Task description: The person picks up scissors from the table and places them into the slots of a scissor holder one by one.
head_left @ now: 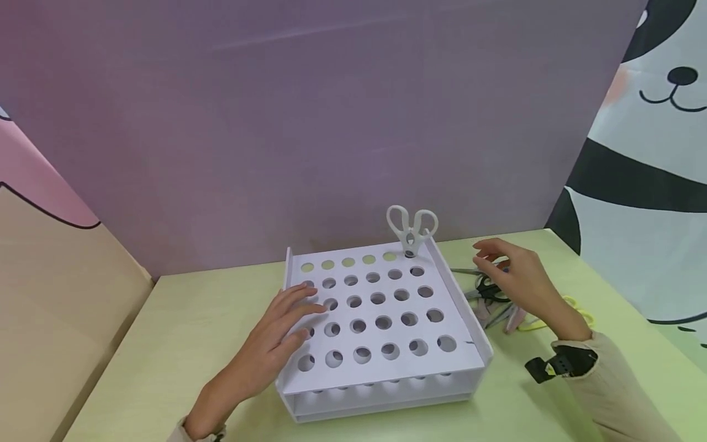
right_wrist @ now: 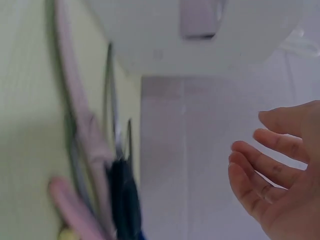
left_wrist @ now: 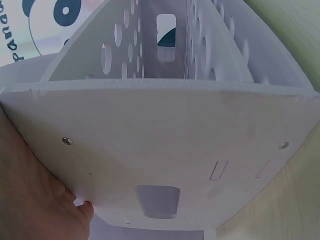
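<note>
A white rack (head_left: 381, 331) with rows of round holes stands on the table. White-handled scissors (head_left: 410, 230) stand handles up in the hole at its far right corner. My left hand (head_left: 265, 344) rests on the rack's left side, fingers spread over the top. In the left wrist view the rack's side panel (left_wrist: 150, 145) fills most of the frame, with part of the hand at the left. My right hand (head_left: 516, 276) hovers right of the rack, fingers loosely bent and holding nothing. Below it lie black-handled scissors (head_left: 488, 288) among other scissors.
Yellow-handled scissors (head_left: 580, 310) and a pink-handled pair (head_left: 515, 319) lie in the pile on the right. The pale table (head_left: 193, 319) reaches back to a grey-purple wall (head_left: 331, 135). Panda-patterned cloth (head_left: 652, 159) hangs at the right.
</note>
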`<state>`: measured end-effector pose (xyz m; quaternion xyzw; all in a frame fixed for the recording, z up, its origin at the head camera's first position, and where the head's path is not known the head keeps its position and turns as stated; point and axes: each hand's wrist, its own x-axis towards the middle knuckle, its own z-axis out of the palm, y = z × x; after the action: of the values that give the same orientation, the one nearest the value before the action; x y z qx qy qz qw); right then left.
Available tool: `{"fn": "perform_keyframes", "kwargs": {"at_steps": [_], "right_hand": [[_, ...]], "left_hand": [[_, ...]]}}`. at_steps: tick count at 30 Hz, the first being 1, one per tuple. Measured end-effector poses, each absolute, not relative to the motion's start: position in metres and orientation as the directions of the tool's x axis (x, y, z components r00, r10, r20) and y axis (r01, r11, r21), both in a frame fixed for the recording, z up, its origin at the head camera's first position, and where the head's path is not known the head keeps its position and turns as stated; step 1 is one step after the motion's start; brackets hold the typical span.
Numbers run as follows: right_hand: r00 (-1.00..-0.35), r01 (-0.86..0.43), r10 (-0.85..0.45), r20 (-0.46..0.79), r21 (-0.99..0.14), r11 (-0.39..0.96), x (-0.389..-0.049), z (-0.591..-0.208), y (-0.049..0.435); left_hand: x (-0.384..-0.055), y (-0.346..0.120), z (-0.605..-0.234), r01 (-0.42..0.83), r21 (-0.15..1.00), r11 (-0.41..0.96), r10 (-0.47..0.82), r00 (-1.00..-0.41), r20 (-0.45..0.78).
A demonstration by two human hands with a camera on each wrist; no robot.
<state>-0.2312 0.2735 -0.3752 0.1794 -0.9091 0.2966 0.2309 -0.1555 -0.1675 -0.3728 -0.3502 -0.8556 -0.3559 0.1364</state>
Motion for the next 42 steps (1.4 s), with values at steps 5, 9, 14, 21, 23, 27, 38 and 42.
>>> {"fn": "perform_keyframes", "kwargs": {"at_steps": [5, 9, 14, 21, 23, 27, 38, 42], "right_hand": [[-0.821, -0.47, -0.216, 0.528, -0.413, 0.78, -0.241, -0.392, 0.286], [-0.831, -0.472, -0.252, 0.496, -0.388, 0.792, -0.244, -0.403, 0.292], [-0.867, -0.44, -0.268, 0.42, -0.394, 0.807, -0.244, -0.407, 0.3], [-0.903, -0.386, -0.274, 0.331, -0.344, 0.856, -0.245, -0.408, 0.31], [-0.905, -0.388, -0.287, 0.315, -0.329, 0.861, -0.246, -0.409, 0.313], [-0.91, -0.396, -0.319, 0.265, -0.323, 0.86, -0.246, -0.41, 0.316], [-0.902, -0.43, -0.388, 0.191, -0.315, 0.846, -0.248, -0.414, 0.318], [-0.894, -0.447, -0.412, 0.176, -0.297, 0.844, -0.249, -0.415, 0.318]], "left_hand": [[-0.154, -0.172, -0.371, 0.691, 0.513, 0.51, 0.495, -0.723, 0.482], [-0.155, -0.172, -0.372, 0.679, 0.522, 0.516, 0.492, -0.734, 0.468], [-0.156, -0.17, -0.373, 0.683, 0.517, 0.517, 0.495, -0.731, 0.47], [-0.156, -0.168, -0.372, 0.693, 0.512, 0.507, 0.498, -0.72, 0.483], [-0.155, -0.168, -0.371, 0.695, 0.512, 0.505, 0.498, -0.719, 0.484], [-0.155, -0.167, -0.371, 0.694, 0.517, 0.501, 0.497, -0.72, 0.485], [-0.155, -0.166, -0.374, 0.714, 0.498, 0.492, 0.489, -0.7, 0.52], [-0.154, -0.165, -0.374, 0.716, 0.497, 0.49, 0.487, -0.698, 0.525]]}}
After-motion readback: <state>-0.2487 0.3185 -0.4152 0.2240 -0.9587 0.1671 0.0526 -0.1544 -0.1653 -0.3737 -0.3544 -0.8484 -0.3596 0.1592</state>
